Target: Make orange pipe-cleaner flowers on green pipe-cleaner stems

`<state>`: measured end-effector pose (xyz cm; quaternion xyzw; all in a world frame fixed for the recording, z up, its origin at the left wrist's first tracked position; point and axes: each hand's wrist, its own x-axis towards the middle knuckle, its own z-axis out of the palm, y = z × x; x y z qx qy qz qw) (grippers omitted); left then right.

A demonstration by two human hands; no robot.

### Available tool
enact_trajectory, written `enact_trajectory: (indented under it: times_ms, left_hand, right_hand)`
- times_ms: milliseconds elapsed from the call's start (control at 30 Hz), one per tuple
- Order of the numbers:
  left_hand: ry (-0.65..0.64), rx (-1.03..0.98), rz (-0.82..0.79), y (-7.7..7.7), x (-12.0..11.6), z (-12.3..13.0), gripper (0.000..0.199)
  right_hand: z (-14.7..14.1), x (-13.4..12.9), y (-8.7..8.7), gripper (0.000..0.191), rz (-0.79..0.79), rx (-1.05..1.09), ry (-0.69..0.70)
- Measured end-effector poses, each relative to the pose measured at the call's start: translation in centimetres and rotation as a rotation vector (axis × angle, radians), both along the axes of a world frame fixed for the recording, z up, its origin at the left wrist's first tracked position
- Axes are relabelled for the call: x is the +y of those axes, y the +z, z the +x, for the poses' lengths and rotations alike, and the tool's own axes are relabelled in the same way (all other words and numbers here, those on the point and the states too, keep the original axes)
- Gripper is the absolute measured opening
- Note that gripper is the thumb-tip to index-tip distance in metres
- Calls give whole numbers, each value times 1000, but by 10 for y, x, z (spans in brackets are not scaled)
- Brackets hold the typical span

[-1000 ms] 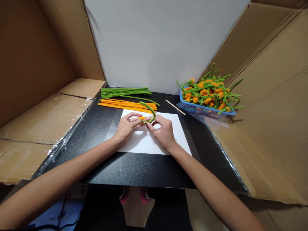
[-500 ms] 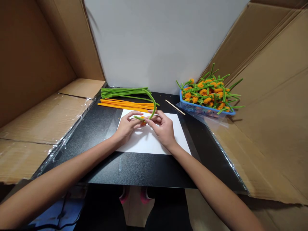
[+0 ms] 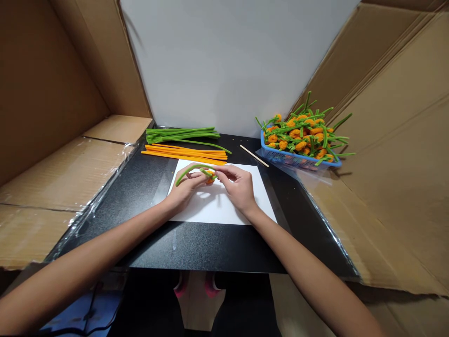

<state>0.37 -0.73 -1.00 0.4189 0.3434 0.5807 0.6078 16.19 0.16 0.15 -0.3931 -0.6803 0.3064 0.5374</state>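
Above a white sheet of paper [image 3: 213, 206], my left hand [image 3: 184, 189] pinches a small orange pipe-cleaner pumpkin [image 3: 210, 178] between thumb and fingers. A green pipe cleaner [image 3: 192, 167] is attached at it; its long end arches over my left fingers and a short piece sticks out by the thumb. My right hand [image 3: 238, 185] has its thumb and fingertips closed on the green pipe cleaner, right beside the orange piece. My fingers hide part of the join.
A bundle of green pipe cleaners [image 3: 178, 135] and a row of orange pipe cleaners [image 3: 184, 152] lie behind the paper. A thin wooden stick [image 3: 254, 155] is right of them. At back right stands a blue basket [image 3: 298, 159] heaped with orange-and-green pieces. Cardboard walls [image 3: 393, 154] flank the black table [image 3: 210, 248].
The long end of the green pipe cleaner, which curved up on the right, has swung over to the left and now lies across above my left hand. Both hands stay nearly in place.
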Motion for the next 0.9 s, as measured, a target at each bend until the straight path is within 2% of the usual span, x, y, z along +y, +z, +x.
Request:
enact_trajectory:
  times_ms: [200,400,500,600,733,900]
  left_hand:
    - [22,-2,-14,-2,0,0,38]
    - [38,8,-20,-1,3,-1,42]
    - [18,13,-32,0,3,-1,36]
    - [0,42,-27,0,3,-2,32]
    - [-12,54,-43,1,3,-4,39]
    - [-6,46,-22,3,2,-5,25]
  right_hand:
    - [2,2,2,18,95,-93,45]
    - [7,6,3,25,67,-201,172]
    - [9,8,1,23,18,-138,114]
    - [9,8,0,13,9,-103,54]
    - [11,8,2,7,118,-206,85]
    - [14,9,3,6,161,-248,103]
